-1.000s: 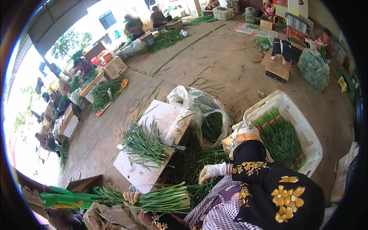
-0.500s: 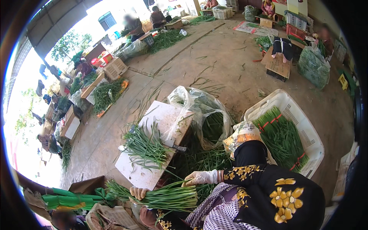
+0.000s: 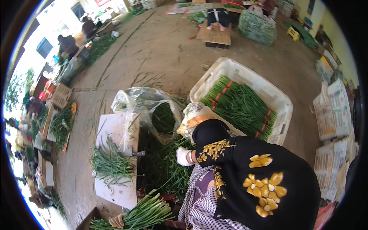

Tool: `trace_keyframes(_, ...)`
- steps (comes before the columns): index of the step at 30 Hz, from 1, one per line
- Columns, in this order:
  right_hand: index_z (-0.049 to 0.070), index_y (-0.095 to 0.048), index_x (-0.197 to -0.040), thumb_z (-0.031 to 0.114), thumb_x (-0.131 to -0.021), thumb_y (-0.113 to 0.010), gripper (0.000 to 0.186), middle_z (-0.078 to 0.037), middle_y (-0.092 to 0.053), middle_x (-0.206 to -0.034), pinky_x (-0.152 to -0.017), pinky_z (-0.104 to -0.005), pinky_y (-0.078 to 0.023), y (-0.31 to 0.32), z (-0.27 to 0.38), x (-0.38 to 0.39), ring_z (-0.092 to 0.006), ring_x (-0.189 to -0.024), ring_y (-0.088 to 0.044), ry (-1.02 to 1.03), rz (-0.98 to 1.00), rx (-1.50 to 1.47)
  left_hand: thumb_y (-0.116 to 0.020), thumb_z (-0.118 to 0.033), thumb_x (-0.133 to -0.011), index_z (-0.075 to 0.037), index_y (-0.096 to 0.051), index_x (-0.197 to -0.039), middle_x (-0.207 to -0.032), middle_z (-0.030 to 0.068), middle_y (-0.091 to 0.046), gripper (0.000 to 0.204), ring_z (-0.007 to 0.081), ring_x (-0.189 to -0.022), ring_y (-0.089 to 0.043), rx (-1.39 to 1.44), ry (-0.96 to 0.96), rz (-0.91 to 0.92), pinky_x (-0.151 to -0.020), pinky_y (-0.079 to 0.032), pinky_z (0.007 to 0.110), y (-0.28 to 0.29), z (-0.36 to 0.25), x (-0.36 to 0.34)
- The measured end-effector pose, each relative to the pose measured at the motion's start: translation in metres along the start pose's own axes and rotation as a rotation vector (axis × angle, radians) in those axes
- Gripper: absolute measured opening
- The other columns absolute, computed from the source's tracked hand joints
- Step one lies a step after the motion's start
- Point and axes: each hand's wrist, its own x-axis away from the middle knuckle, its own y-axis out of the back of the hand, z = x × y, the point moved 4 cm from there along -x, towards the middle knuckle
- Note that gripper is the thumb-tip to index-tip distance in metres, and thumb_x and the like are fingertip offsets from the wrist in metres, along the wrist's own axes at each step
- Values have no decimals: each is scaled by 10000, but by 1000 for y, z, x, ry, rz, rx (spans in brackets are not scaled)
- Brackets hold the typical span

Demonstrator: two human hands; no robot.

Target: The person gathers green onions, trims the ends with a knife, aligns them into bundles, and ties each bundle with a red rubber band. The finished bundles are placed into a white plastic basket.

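My left hand, in a pale glove, is closed round a bunch of chives at the lower edge; their pale stem ends point right. My right hand, in a white glove, is at the heap of loose greens beside my checked apron; its fingers do not show clearly. Left of the heap stands a white board with a pile of trimmed chives on it. A knife lies on the board beside that pile, its dark handle toward the heap.
An open clear plastic bag of greens stands beyond the board. At its right is a white crate with chive bundles in red bands. More crates stand far right. People work at low tables along the left.
My right hand has left the bunch and moved to the heap of greens. My left hand keeps the bunch, now lower in view. The whole view has turned toward the right.
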Motion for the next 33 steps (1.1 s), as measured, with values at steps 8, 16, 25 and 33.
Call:
trace_keyframes(8, -51, -521, -1269, 464, -936, -552, 614, -164, -578, -1283, -1036, -361, -371, 97, 55, -17, -252, -1201, -515, 551, -112, -1602, -490, -206, -943, -95, -449, -797, -665, -5, -421, 188, 132, -595, -406, -173, 249, -129, -606, -378, 300, 13, 60, -20)
trace_keyframes(16, 1, -400, -1404, 368, -875, -678, 701, -99, -586, -1265, -946, -304, -447, 112, 80, 21, -137, -1109, -549, 392, 458, -2081, -478, -215, -938, -88, -466, -767, -692, 2, -433, 214, 143, -624, -408, -320, 541, -348, -609, -367, 320, 50, 57, 3)
trace_keyframes(25, 6, -590, -1191, 147, -870, -674, 361, -86, -681, -1045, -828, -328, -527, 69, 100, -3, -167, -898, -648, 335, 526, -2328, -600, -341, -881, -40, -602, -1069, -681, 21, -526, 355, 151, -568, -520, -643, 261, -534, -576, -498, 334, 34, 103, 9)
trace_keyframes(33, 3, -619, -1143, 161, -858, -691, 334, -76, -684, -1024, -845, -335, -520, 69, 101, 0, -169, -895, -647, 212, 549, -2403, -642, -397, -886, -50, -606, -987, -836, 102, -656, 363, 221, -713, -649, -540, 448, -710, -668, -561, 353, 62, 105, 9)
